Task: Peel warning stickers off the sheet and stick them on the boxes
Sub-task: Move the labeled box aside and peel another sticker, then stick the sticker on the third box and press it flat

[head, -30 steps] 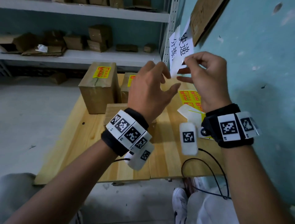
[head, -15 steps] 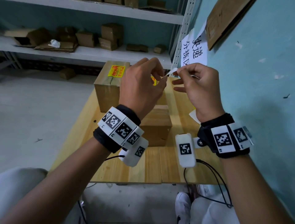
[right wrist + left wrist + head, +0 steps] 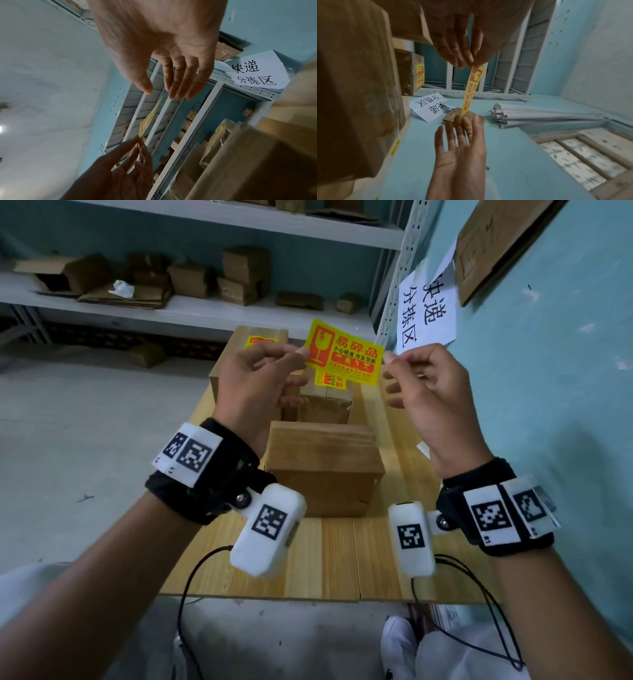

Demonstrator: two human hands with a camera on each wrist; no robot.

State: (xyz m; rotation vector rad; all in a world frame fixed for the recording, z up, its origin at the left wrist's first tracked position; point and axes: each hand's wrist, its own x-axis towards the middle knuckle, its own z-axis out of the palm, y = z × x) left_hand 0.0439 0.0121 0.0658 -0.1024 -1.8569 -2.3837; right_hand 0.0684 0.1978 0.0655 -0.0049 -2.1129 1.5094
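1. Sticker (image 3: 344, 353), yellow with red print, is hanging in the air between both hands, above the boxes and clear of them.
2. The left hand (image 3: 255, 386) is pinching the sticker's left edge between thumb and fingertips; its other fingers are curling loosely under.
3. The right hand (image 3: 428, 397) is nipping the right edge at about 3 o'clock of the sticker, thumb against forefinger, with the remaining fingers spreading out relaxed.
4. The nearest box (image 3: 323, 465) is sitting on the wooden table (image 3: 339, 559) directly below the hands, its top showing no label.
5. A taped box (image 3: 325, 402) is standing behind it at 12 o'clock, already wearing a yellow label on top.
6. A taller box (image 3: 239, 350) is standing at 11 o'clock, also labelled.
7. A white paper sign (image 3: 426, 313) with black characters is hanging on the blue wall at 1 o'clock.
8. Shelves (image 3: 191, 313) at the back are holding loose cardboard.
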